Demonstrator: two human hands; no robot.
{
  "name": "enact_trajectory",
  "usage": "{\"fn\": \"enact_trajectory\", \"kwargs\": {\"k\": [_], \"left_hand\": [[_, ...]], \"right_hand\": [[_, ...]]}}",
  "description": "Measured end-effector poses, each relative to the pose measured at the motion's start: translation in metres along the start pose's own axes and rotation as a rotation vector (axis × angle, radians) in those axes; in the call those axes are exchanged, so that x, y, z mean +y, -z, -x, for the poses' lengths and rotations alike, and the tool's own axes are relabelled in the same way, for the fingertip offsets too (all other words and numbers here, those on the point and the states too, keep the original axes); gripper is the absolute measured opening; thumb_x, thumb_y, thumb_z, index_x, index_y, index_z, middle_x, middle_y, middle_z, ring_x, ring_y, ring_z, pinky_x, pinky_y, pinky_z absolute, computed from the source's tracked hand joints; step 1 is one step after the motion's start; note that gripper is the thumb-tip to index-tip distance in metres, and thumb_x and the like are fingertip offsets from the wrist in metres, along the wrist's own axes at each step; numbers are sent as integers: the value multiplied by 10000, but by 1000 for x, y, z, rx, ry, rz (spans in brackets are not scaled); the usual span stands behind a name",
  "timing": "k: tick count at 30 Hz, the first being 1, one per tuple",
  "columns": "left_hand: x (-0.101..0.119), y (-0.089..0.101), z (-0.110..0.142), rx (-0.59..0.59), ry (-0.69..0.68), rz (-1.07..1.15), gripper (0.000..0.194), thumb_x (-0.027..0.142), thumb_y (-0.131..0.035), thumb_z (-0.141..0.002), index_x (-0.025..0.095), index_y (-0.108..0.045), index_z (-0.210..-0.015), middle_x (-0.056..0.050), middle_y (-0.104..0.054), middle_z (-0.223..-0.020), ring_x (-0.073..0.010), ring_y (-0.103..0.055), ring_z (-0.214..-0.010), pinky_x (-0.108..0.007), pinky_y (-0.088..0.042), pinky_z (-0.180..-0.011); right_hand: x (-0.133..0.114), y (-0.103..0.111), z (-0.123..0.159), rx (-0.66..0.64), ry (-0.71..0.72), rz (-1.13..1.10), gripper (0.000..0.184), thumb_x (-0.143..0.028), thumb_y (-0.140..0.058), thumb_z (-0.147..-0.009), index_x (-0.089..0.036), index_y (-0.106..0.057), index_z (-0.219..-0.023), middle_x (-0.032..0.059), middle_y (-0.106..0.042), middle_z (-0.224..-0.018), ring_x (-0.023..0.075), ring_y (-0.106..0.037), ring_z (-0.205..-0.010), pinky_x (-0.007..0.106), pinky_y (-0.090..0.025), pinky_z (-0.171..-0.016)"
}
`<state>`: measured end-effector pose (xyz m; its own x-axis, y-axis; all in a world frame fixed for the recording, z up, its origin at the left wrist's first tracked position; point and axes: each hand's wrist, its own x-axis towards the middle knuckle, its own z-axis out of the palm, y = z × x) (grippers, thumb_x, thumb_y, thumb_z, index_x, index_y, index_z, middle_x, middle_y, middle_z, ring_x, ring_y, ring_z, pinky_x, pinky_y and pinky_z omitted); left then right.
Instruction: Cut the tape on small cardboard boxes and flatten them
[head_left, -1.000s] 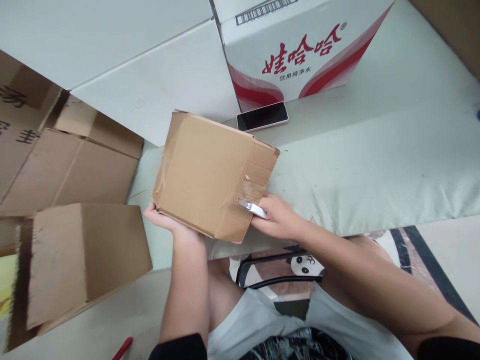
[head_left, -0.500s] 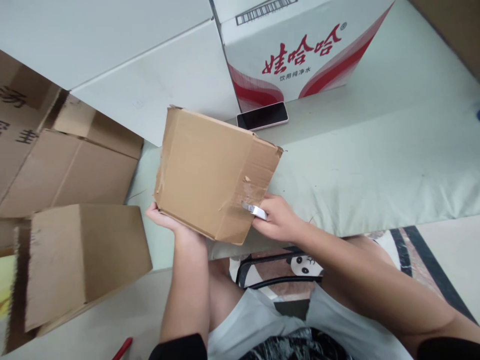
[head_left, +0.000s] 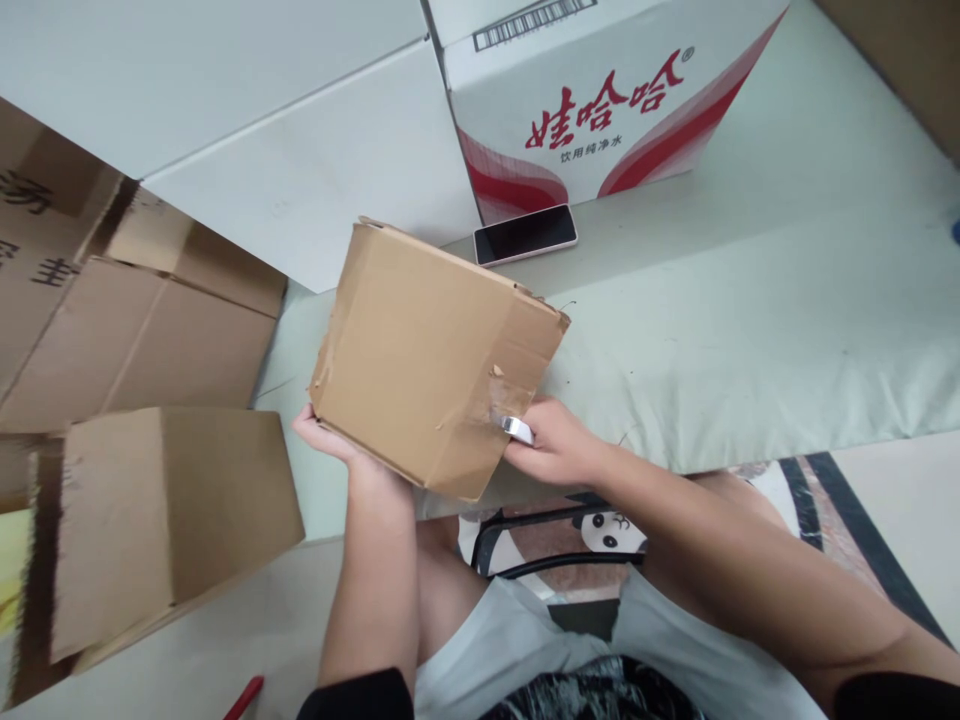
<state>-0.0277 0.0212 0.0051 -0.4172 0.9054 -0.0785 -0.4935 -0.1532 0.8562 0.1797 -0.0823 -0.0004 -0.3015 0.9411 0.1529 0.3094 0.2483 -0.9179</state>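
A brown cardboard box [head_left: 397,350] is held tilted above the cloth-covered surface. My left hand [head_left: 330,437] supports its lower left edge from beneath, with some fingers hidden under it. In my right hand [head_left: 556,440], closed at the box's right side, is a box cutter [head_left: 517,430] with a pale body. Its blade end meets the narrow right face of the box, beside a strip of clear tape [head_left: 501,388] and a small torn patch. Scuffed, ragged corners show along the box's edges.
A phone [head_left: 525,235] lies behind the box, against a white carton with red lettering [head_left: 607,120]. Plain white boxes [head_left: 337,150] stand at the back left. Brown cartons [head_left: 202,500] are stacked at left. Something red [head_left: 245,697] lies at the bottom left.
The box has tipped slightly, its top edge shifting right and down. The box cutter has turned a little, and less of its blade shows now. My left hand has hardly moved.
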Motion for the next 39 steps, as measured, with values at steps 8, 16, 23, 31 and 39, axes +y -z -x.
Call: {"fn": "enact_trajectory", "kwargs": {"k": [8, 16, 23, 31, 39], "left_hand": [[3, -10, 4, -1, -21, 2, 189, 375, -488, -649, 203, -417, -686, 16, -493, -670, -152, -501, -624, -268, -397, -608], [6, -18, 15, 46, 4, 22, 197, 370, -523, -664, 207, -440, -737, 17, -563, -750, -176, -566, -705, -276, -422, -657], [13, -17, 12, 21, 9, 17, 201, 356, -494, -636, 206, -370, -689, 22, -495, -710, -151, -504, -647, -270, -396, -631], [12, -14, 12, 64, -3, 37, 244, 397, -520, -655, 208, -382, -725, 25, -510, -760, -162, -532, -693, -277, -407, -646], [11, -16, 8, 85, -41, 52, 247, 388, -519, -617, 210, -375, -711, 27, -488, -752, -168, -524, -710, -282, -393, -646]], "right_hand": [[-1, 0, 0, -100, -47, 54, 80, -218, -489, -768, -206, -473, -691, 8, -599, -691, 135, -535, -648, 247, -373, -624], [3, 2, -4, -3, -101, 58, 51, -215, -499, -767, -204, -542, -792, 34, -650, -821, 165, -576, -718, 267, -405, -662], [5, 3, -3, -215, -74, -5, 73, -190, -522, -803, -194, -546, -735, 26, -681, -784, 148, -595, -715, 254, -410, -677], [5, 8, -4, -114, -81, -38, 151, -229, -474, -770, -206, -397, -643, -33, -478, -605, 100, -465, -580, 235, -327, -586], [11, 14, -5, 467, -232, -241, 106, -269, -498, -804, -202, -555, -746, -30, -544, -611, 114, -517, -570, 259, -407, -594]]}}
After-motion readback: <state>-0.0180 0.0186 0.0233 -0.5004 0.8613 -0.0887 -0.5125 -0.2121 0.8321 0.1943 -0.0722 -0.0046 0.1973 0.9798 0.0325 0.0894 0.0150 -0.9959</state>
